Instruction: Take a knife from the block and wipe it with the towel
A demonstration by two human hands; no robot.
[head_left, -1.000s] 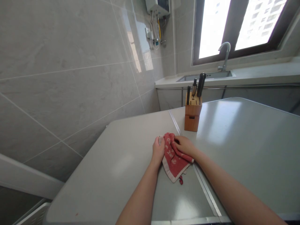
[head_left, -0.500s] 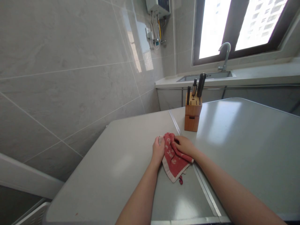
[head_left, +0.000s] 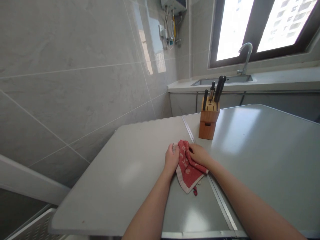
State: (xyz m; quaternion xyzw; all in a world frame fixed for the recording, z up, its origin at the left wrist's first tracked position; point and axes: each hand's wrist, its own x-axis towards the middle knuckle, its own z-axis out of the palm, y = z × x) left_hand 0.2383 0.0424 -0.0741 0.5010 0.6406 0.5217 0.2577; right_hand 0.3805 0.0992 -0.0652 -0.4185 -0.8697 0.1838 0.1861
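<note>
Between my two hands is a red towel (head_left: 191, 173) with a pale border and light printed figures. My left hand (head_left: 172, 158) grips its left side, fingers wrapped into the cloth. The fingers of my right hand (head_left: 200, 155) are closed on the bunched upper right part, some of them hidden in the folds. One pale-edged corner hangs down toward me, and a small dark red piece (head_left: 195, 191) shows just below it. Whether something is wrapped inside the towel I cannot tell. Both hands are over the middle of the grey table (head_left: 135, 200), beside its metal seam.
Beyond my hands stands a wooden knife block (head_left: 208, 125) with several black-handled tools. A counter with a sink (head_left: 225, 80) and a faucet (head_left: 246, 58) runs under the window. A tiled wall (head_left: 75, 100) borders the left side. A white slatted basket (head_left: 35, 226) sits low at the left.
The whole view has shifted slightly, so everything appears a little farther right. Both hands keep their hold on the towel with hardly any change in its shape.
</note>
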